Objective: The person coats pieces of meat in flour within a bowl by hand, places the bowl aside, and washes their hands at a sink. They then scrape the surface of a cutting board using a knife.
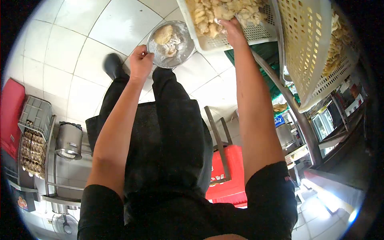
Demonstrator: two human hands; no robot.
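Note:
My left hand (141, 62) is closed on the rim of a round metal bowl (185, 52). A few pale, floured pieces (164, 35) and loose white flour lie inside the bowl. My right hand (232, 31) is at the near edge of a cream plastic basket (204, 47), its fingers at the heap of coated pieces (212, 16). The fingertips look whitened with flour, and whether they grip a piece is too unclear to tell.
A second perforated basket (302, 44) with more pieces stands at the right beside a curved metal rail (276, 80). Below are a red chair (228, 164) and, at left, a metal pot (69, 140) and egg trays (34, 150). My boot (114, 66) is on the tiled floor.

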